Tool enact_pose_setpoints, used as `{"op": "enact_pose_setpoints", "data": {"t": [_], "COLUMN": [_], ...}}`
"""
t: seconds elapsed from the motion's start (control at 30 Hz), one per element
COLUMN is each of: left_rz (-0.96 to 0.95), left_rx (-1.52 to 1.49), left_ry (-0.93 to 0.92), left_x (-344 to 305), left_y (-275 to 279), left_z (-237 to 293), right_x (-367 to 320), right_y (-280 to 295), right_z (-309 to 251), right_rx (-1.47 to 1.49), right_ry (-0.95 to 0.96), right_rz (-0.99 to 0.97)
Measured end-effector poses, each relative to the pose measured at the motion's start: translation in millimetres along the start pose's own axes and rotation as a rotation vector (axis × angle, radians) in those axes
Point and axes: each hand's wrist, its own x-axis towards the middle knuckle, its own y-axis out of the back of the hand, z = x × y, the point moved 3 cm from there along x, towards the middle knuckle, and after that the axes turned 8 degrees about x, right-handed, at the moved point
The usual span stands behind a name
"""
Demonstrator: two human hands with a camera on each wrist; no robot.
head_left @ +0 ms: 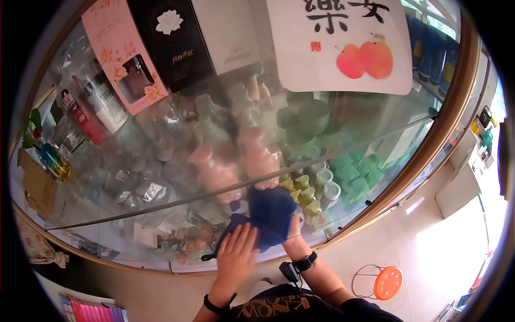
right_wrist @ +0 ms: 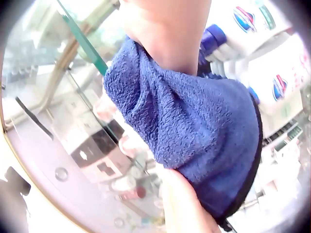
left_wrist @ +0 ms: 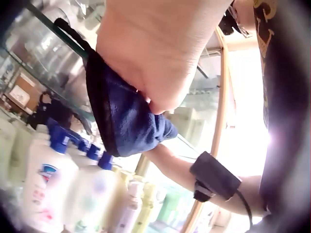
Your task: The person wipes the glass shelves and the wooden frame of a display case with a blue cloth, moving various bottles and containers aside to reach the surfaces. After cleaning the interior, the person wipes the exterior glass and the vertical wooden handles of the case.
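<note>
At the glass edge (right_wrist: 91, 52), the blue cloth (head_left: 271, 212) slants away rightward from the left hand (head_left: 235, 256), whose straightened fingers rest on it, to the right hand (head_left: 294, 232), whose fingers it hides, their hold impossible to tell

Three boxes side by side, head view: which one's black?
The middle box: black, with a white flower on its face. The left box is pink; the right box is pale grey.
</note>
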Motion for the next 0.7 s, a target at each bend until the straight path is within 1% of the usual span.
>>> {"op": "enact_pose_setpoints", "data": {"t": [0.03, 0.07, 0.13, 0.2, 0.23, 0.27, 0.33, 0.37, 0.47, 0.5, 0.53, 0.57, 0.6, 0.63, 0.67, 0.7], "left_rz": [0.004, 0.003, 0.034, 0.036, 0.048, 0.060, 0.064, 0.069, 0.079, 0.081, 0.080, 0.082, 0.079, 0.083, 0.088, 0.092], "left_rx": [-0.020, -0.042, -0.047, -0.072, -0.097, -0.119, -0.137, -0.141, -0.152, -0.158, -0.166, -0.169, -0.174, -0.164, -0.153, -0.153], "left_ry": [-0.036, -0.073, -0.149, -0.213, -0.228, -0.242, -0.238, -0.233, -0.233, -0.225, -0.215, -0.199, -0.179, -0.161, -0.143, -0.143], "left_x": [12, 24, 45, 64, 71, 78, 87, 90, 93, 93, 92, 92, 90, 89, 86, 85], "left_y": [-3, -5, -15, -26, -32, -36, -42, -43, -43, -43, -43, -43, -43, -42, -40, -39], "left_z": [12, 25, 51, 76, 86, 94, 102, 103, 101, 99, 98, 97, 96, 95, 94, 91], "right_x": [-5, -10, -24, -49, -62, -76, -103, -108, -138, -150, -158, -168, -173, -175, -175, -175], "right_y": [2, -4, -23, -27, -38, -46, -58, -75, -102, -109, -124, -145, -160, -149, -163, -170], "right_z": [-20, -39, -70, -106, -114, -121, -130, -123, -116, -113, -108, -107, -106, -115, -119, -115], "right_rx": [0.094, -0.152, -0.103, -0.112, -0.180, -0.186, -0.492, -0.472, -0.488, -0.446, -0.445, -1.365, -2.298, -1.348, -1.793, -1.796], "right_ry": [0.051, 0.143, 0.223, 0.382, 0.381, 0.383, 0.528, 0.508, 0.444, 0.526, 0.525, 0.510, 0.397, 0.498, 0.386, 0.509], "right_rz": [0.008, 0.093, -0.014, 0.064, 0.014, 0.017, 0.221, 0.330, 0.336, 0.410, 0.419, 0.646, 0.813, 0.941, 0.867, 0.811]}}
